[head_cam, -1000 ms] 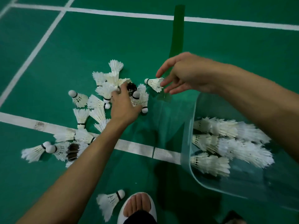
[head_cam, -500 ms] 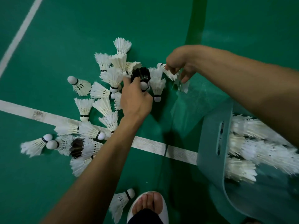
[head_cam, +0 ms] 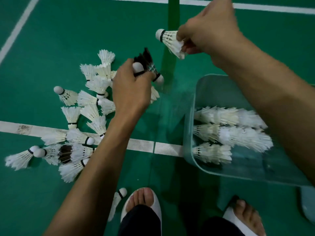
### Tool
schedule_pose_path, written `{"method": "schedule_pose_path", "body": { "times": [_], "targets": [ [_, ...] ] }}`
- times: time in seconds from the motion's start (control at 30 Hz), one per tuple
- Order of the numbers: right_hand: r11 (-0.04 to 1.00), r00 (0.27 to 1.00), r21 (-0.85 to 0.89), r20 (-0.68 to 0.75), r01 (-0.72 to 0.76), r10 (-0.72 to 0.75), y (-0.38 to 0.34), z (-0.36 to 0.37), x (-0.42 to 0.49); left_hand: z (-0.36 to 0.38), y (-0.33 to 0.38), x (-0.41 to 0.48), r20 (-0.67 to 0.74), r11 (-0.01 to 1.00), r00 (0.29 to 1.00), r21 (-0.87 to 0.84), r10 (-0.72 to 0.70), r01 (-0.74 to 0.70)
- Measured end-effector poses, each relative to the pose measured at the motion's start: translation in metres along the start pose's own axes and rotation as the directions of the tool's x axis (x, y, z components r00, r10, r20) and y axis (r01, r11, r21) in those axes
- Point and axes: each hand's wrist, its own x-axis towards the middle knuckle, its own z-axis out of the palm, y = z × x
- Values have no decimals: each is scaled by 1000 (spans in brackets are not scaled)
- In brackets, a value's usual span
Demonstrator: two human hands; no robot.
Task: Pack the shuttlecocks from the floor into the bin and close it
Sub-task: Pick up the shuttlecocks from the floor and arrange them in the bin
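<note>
1. While the right hand [head_cam: 207,28] pinches the feather skirt of a white shuttlecock [head_cam: 170,40] in the air above the green floor [head_cam: 68,31], its cork points left.
2. Closed around a dark-feathered shuttlecock [head_cam: 144,61], the left hand [head_cam: 131,92] holds it with the black feathers fanning up and away; a second cork [head_cam: 159,79] shows at the fingertips on the right of that hand, and I cannot tell whether it is also gripped.
3. Loose white shuttlecocks [head_cam: 95,86] lie scattered on the floor to the left of the left hand, some across a white court line [head_cam: 141,144], with one dark one [head_cam: 65,153] among them.
4. A clear bin [head_cam: 189,133] lies tilted at the right, under the right forearm, with three rows of nested white shuttlecocks [head_cam: 221,132] inside.
5. One more shuttlecock [head_cam: 117,200] lies just beside the left foot in its white slipper [head_cam: 157,206].
</note>
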Motion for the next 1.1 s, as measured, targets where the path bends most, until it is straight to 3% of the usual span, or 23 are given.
{"method": "schedule_pose_path", "body": {
  "times": [0.07,0.23,0.33,0.4,0.5,0.7,0.9,1.1],
  "targets": [
    [999,1000,32,-15,-6,7,7,-39,-20,0,32,-15,35,998,998,33,52,-53],
    [995,992,-77,-109,-65,57,34,-121,-79,18,91,-64,222,973,955,79,196,-218],
    [983,986,-108,-82,-151,143,57,-161,-114,39,104,-90,307,952,918,93,250,-291],
    [952,971,-196,-17,-235,237,76,-181,-135,56,105,-103,356,952,906,112,230,-286],
    [843,924,-459,107,-281,367,107,-187,-151,83,99,-117,446,936,882,221,153,-274],
    [783,870,-579,241,-227,430,161,-160,-144,114,78,-128,540,911,841,334,25,-242],
    [783,747,-461,316,-419,586,192,-141,-134,124,65,-124,541,899,840,391,-48,-200],
    [799,554,-357,582,-483,595,215,-139,-130,135,63,-122,575,899,811,404,-106,-169]
  ]
}}
